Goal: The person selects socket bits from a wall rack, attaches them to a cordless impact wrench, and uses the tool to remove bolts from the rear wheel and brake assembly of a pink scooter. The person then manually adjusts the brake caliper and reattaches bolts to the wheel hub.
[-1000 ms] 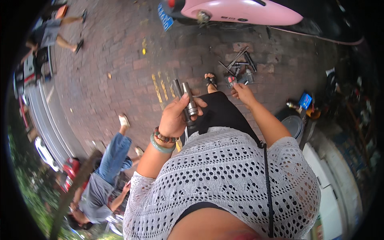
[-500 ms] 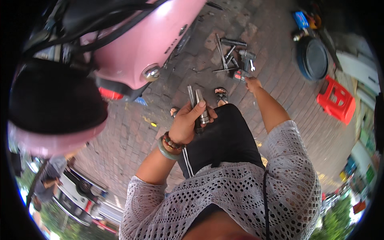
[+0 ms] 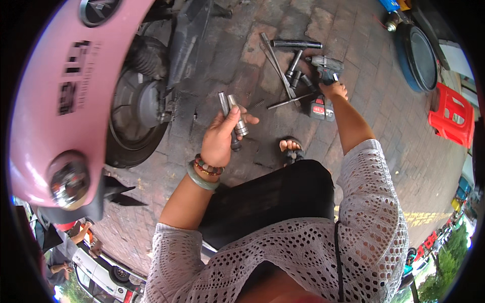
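My left hand (image 3: pixel 218 140) is closed around two long steel sockets (image 3: pixel 237 118), held side by side with the thumb pressed across them. Farther off to the right, my right hand (image 3: pixel 334 91) wraps the handle of a black cordless impact wrench (image 3: pixel 326 62) on the brick ground. The tool's red-and-black battery (image 3: pixel 322 108) shows below the fingers, and a small shiny metal end sticks up beside them. Just left of that tool lie several dark sockets and extension pieces (image 3: pixel 296 63), long thin metal bars (image 3: pixel 277 63), and a black tube-like bar (image 3: pixel 296 44).
A pink scooter (image 3: pixel 65 101) fills the left side, its rear wheel (image 3: pixel 136 118) close to my left hand. To the right are a dark round basin (image 3: pixel 420 58) and a red plastic stool (image 3: pixel 452 115). People (image 3: pixel 60 262) and a white vehicle (image 3: pixel 103 272) appear at lower left.
My view has shifted toward the tools and the scooter's wheel. The right hand has moved from the battery end onto the impact wrench's handle. The left hand still holds the sockets.
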The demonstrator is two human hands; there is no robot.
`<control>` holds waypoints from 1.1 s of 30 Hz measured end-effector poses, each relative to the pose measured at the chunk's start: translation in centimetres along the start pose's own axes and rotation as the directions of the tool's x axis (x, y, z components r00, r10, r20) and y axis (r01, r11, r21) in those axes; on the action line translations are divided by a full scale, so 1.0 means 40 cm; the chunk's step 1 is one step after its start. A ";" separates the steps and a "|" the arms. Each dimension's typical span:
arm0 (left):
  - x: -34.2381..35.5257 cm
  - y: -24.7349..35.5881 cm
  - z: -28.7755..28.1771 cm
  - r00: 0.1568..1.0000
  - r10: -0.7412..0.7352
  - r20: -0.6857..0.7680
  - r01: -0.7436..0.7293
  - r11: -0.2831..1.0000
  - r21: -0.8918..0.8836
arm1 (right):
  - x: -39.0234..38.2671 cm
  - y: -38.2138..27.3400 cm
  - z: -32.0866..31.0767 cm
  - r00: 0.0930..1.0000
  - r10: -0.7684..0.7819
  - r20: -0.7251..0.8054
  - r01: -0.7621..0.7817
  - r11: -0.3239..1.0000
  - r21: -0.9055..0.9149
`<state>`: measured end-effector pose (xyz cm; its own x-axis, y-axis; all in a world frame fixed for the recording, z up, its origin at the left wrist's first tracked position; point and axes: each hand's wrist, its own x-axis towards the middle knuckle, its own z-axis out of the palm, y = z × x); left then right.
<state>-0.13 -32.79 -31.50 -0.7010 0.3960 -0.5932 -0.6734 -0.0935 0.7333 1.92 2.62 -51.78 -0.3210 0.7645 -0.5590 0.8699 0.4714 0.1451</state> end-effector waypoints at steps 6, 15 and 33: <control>0.166 -0.130 -0.013 1.000 0.001 0.023 0.000 0.999 -0.053 | 0.306 0.101 0.058 0.854 -0.385 0.350 0.110 0.791 0.602; 0.232 -0.191 -0.043 0.979 -0.099 -0.180 0.058 0.974 -0.219 | 0.029 0.105 0.008 0.556 -0.720 0.415 -0.304 0.288 0.908; 0.269 -0.207 -0.047 0.790 0.000 -0.613 -0.232 0.926 -0.298 | -0.386 -0.070 0.128 0.394 -0.896 0.206 -0.225 0.124 0.967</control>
<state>-2.54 -29.46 -44.57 -0.6980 -0.2476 -0.6719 -0.5306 -0.4512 0.7175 6.37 -12.77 -47.74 -0.8284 -0.2116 -0.5186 0.5416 -0.5386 -0.6454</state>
